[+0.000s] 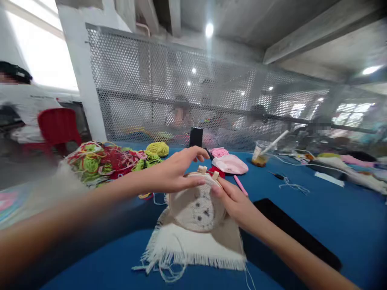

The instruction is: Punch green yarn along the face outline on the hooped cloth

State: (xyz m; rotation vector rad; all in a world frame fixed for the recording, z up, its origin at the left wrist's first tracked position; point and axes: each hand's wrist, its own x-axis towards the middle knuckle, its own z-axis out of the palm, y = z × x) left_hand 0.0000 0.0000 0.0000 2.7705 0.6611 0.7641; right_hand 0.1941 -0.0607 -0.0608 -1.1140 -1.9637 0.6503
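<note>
A blue tabletop point(353, 217) beneath a concrete ceiling point(242, 28), backed by a perforated metal screen point(127, 72). Front and centre, an embroidery hoop point(184, 205) holds fringed white cloth point(199, 245). The right hand point(234, 199) grips its upper right edge; the left hand's point(175, 171) fingers spread loosely over its top. Tangled yarn point(115, 163) lies left.

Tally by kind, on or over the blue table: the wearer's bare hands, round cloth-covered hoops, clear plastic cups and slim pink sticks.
Bare left hand and bare right hand: 2
Round cloth-covered hoop: 1
Clear plastic cup: 1
Slim pink stick: 1
Total: 5
</note>
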